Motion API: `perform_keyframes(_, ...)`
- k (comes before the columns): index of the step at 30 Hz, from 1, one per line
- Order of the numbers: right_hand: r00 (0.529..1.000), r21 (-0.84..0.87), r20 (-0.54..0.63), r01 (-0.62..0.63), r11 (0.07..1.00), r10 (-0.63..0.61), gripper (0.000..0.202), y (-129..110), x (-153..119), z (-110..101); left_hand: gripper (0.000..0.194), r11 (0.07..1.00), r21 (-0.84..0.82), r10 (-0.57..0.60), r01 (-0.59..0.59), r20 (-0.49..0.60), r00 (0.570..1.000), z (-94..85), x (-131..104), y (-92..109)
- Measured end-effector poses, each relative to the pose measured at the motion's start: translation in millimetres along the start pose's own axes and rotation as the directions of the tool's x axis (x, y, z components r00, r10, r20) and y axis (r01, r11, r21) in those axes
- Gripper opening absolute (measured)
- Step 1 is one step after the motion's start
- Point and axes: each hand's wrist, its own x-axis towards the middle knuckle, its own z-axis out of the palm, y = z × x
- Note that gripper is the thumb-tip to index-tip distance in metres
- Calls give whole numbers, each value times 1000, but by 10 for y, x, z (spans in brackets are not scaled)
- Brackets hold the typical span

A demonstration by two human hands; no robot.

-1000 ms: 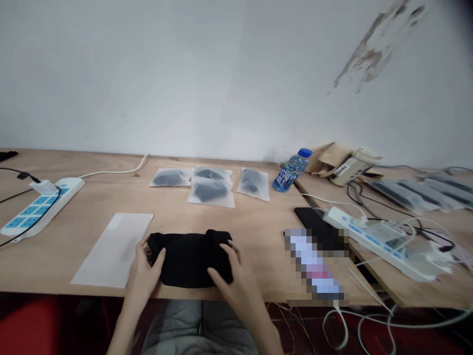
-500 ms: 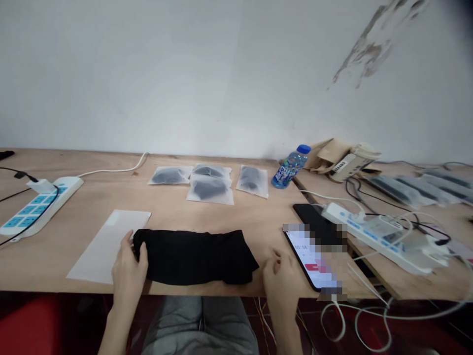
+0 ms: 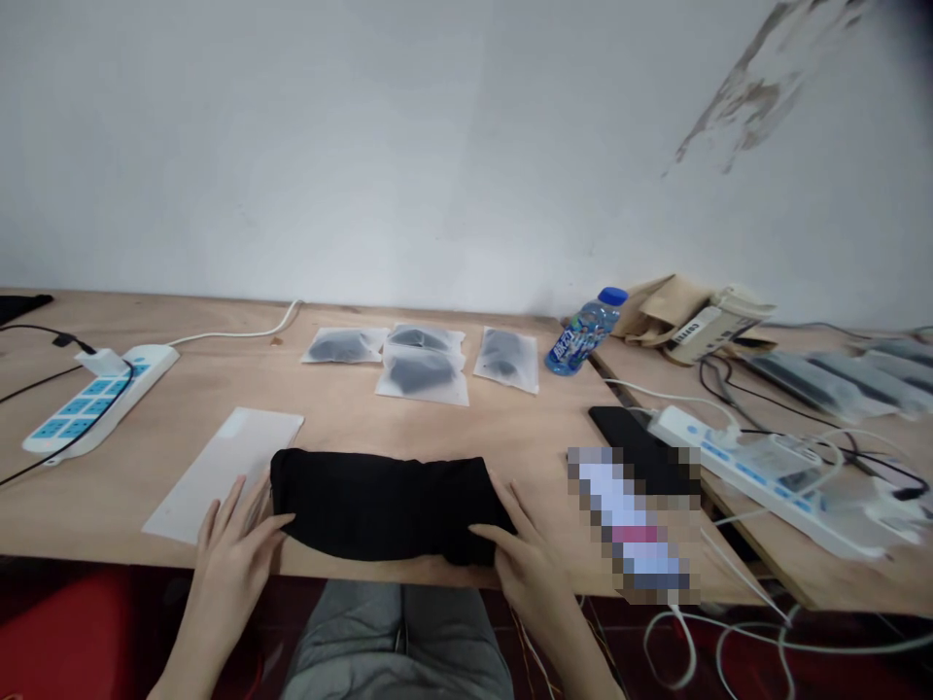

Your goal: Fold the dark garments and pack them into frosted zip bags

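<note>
A folded black cloth (image 3: 379, 506) lies flat along the front of the table, its long side running left to right. My left hand (image 3: 237, 540) is at its left end, thumb on the fabric and the other fingers stretched out over a flat frosted bag (image 3: 219, 467). At the right end, my right hand (image 3: 521, 544) touches the cloth with thumb and fingers apart around its edge. Neither hand is closed. The frosted bag lies left of the cloth, slanting away from me, and part of it is behind my left fingers.
Several frosted packets with dark contents, one a front packet (image 3: 421, 374), lie farther back. A blue-capped bottle (image 3: 583, 335) leans beside them. On the right are a blurred-out phone (image 3: 627, 525), a black slab (image 3: 634, 452) and a power strip (image 3: 758, 476); another power strip (image 3: 102, 399) is left.
My right hand has come left from the bare wood to the cloth's right end, its fingers opening out. My left fingers have straightened at the left end. The view has shifted slightly.
</note>
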Motion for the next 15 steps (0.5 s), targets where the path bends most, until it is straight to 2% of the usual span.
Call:
perform_keyframes(3,999,71,-41,-6,997,9,34,13,-58,-146,22,984,-177,21,-19,7,1000,-133,59,-30)
perform_keyframes(5,986,96,-144,-73,993,87,30,13,-67,-308,20,955,-295,-2,3,3,1000,-259,172,-10)
perform_keyframes(7,946,92,-264,-171,981,189,28,18,21,-494,19,929,-365,-78,55,-47,996,-379,383,45)
perform_keyframes(9,916,87,-324,-222,971,238,24,48,253,-661,22,911,-402,-143,89,-105,984,-444,714,118)
perform_keyframes(10,909,92,-343,-218,972,236,22,80,423,-720,24,903,-421,-133,82,-93,987,-444,921,155)
perform_keyframes(12,934,123,-279,-198,973,225,24,180,836,-770,29,904,-419,-114,79,-57,992,-368,1374,217)
perform_keyframes(13,947,135,-228,-199,971,226,25,248,1054,-759,30,913,-402,-79,71,-5,997,-298,1595,242)
perform_keyframes(15,955,79,-115,-265,961,272,24,405,1446,-681,34,950,-303,-46,71,89,995,-120,1957,293)
